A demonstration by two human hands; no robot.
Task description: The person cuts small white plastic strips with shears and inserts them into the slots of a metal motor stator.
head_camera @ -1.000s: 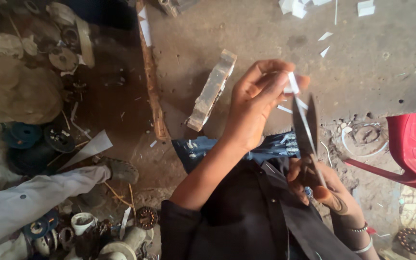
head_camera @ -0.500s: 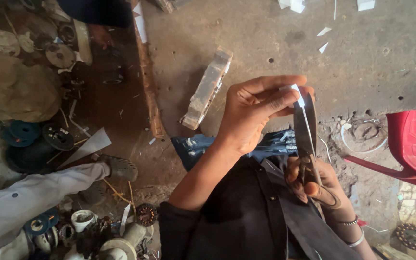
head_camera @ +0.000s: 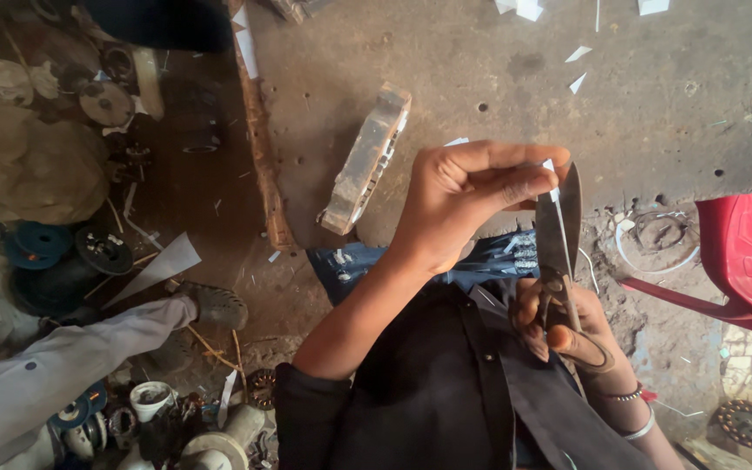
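I judge I am mid-snip. Nearest me, at five o'clock, my right hand (head_camera: 567, 335) has its fingers curled tight through the handles of the metal shears (head_camera: 559, 235). Beyond, at centre, my left hand (head_camera: 467, 204) pinches a thin white strip (head_camera: 553, 178) between the blades. Next calls for steady closing along the strip. Farther, at twelve o'clock, white offcuts (head_camera: 578, 54) dot the floor (head_camera: 446, 52).

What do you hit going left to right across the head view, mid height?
Blue spools → white paper scrap → shoe → metal block → left hand pinching a white strip → shears, right hand on the handles → red chair.
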